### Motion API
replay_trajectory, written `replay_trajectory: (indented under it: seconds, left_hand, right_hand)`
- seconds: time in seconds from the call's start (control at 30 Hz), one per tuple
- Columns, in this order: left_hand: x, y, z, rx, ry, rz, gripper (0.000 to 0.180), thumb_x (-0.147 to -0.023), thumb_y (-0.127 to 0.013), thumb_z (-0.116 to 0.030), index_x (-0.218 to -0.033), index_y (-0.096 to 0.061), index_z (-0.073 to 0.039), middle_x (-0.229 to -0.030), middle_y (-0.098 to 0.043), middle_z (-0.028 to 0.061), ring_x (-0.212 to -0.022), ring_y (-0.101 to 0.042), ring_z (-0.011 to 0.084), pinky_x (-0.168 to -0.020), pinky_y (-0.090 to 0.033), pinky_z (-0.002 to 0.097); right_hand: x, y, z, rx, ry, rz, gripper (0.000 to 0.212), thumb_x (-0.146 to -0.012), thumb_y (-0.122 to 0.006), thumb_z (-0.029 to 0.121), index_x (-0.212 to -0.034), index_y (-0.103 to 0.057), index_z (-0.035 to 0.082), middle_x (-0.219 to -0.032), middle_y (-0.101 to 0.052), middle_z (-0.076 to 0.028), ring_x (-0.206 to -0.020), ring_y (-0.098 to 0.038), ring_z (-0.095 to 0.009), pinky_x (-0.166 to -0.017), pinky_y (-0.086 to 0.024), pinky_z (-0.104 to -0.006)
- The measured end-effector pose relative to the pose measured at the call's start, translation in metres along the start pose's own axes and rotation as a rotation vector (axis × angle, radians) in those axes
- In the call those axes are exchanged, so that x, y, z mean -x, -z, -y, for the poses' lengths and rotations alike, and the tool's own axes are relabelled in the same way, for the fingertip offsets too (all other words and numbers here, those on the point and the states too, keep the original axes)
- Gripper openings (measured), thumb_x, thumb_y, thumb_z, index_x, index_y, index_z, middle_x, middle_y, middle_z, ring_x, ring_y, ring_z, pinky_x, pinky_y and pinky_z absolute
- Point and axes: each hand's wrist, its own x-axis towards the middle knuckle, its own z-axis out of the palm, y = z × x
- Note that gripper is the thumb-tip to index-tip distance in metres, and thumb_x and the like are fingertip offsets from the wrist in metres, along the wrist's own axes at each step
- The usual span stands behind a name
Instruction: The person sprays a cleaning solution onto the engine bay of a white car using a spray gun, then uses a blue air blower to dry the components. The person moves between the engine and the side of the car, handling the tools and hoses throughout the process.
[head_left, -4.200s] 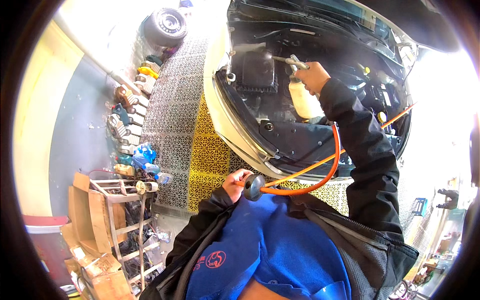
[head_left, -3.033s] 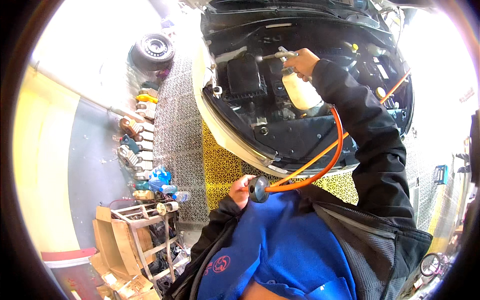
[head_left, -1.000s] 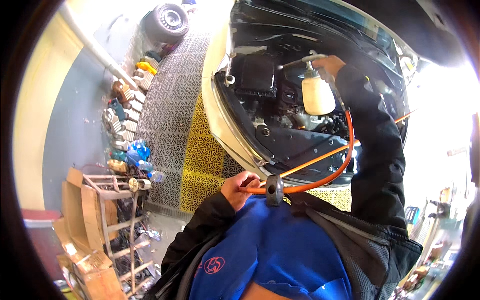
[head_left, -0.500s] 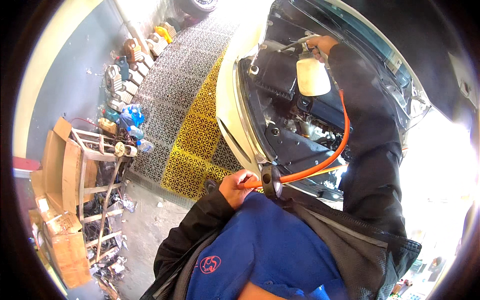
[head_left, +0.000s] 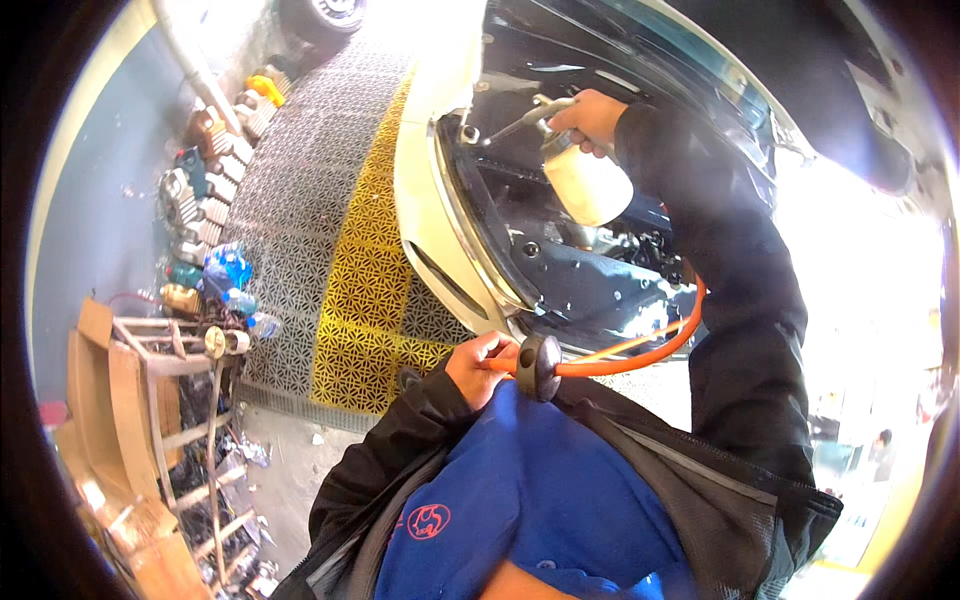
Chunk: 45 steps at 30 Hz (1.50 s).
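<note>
In my right hand [head_left: 592, 120] is a spray gun [head_left: 530, 118] with a cloudy white cup [head_left: 588, 185] hanging below it. Its thin nozzle points left, over the front part of an open engine bay [head_left: 570, 265]. My left hand [head_left: 482, 368] is closed around an orange air hose [head_left: 640, 360] close to my body. A dark round stopper [head_left: 540, 368] sits on the hose just right of that hand. From there the hose curves up toward my right forearm, which hides part of it.
A pale car's front bumper [head_left: 440, 215] edges the bay, with the raised hood [head_left: 850, 110] at upper right. Left are yellow and grey floor tiles [head_left: 350, 310], a row of plastic jugs [head_left: 205, 205], a metal rack [head_left: 165, 400] and cardboard boxes [head_left: 125, 400].
The spray gun has swung left and slightly down toward the bay's front edge, its cup now tilted. My left hand still grips the hose. The whole view has shifted a little.
</note>
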Motion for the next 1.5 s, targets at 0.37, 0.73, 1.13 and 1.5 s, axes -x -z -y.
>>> replay_trajectory:
  seconds: [0.37, 0.73, 1.13, 1.5]
  left_hand:
    - [-0.001, 0.011, -0.018, -0.090, 0.205, 0.214, 0.025, -0.096, -0.060, -0.023, -0.105, -0.059, 0.001, -0.091, -0.064, 0.0031, -0.080, -0.058, 0.0075, -0.074, -0.047, 0.0226]
    - [-0.015, 0.013, 0.004, -0.077, 0.281, 0.327, 0.018, -0.093, -0.062, -0.012, -0.104, -0.057, 0.001, -0.096, -0.064, 0.0061, -0.090, -0.061, 0.0123, -0.082, -0.050, 0.0271]
    - [-0.013, -0.007, -0.011, -0.116, 0.244, 0.164, 0.038, -0.095, -0.061, -0.032, -0.112, -0.055, 0.001, -0.093, -0.066, 0.0071, -0.086, -0.061, 0.0109, -0.078, -0.049, 0.0251]
    - [-0.033, -0.041, 0.023, -0.024, 0.409, 0.082, 0.037, -0.095, -0.061, -0.030, -0.111, -0.054, 0.003, -0.096, -0.066, 0.0090, -0.087, -0.062, 0.0144, -0.080, -0.050, 0.0266]
  right_hand:
    - [0.115, -0.020, -0.058, -0.158, -0.099, -0.139, 0.021, -0.084, -0.065, 0.021, -0.087, -0.062, 0.000, -0.056, -0.044, 0.000, -0.042, -0.042, -0.010, -0.035, -0.032, -0.0265]
    - [0.159, -0.021, -0.113, -0.152, -0.105, -0.265, 0.025, -0.084, -0.067, 0.023, -0.091, -0.062, 0.000, -0.054, -0.045, -0.002, -0.041, -0.045, -0.010, -0.036, -0.035, -0.0272]
    - [0.147, -0.047, -0.096, -0.406, 0.266, -0.254, 0.019, -0.081, -0.065, 0.017, -0.092, -0.066, 0.001, -0.056, -0.048, -0.001, -0.040, -0.041, -0.009, -0.037, -0.034, -0.0276]
    - [0.137, -0.029, -0.153, -0.320, 0.372, -0.291, 0.025, -0.081, -0.065, 0.021, -0.094, -0.069, 0.000, -0.065, -0.060, -0.008, -0.055, -0.054, -0.014, -0.055, -0.046, -0.0316]
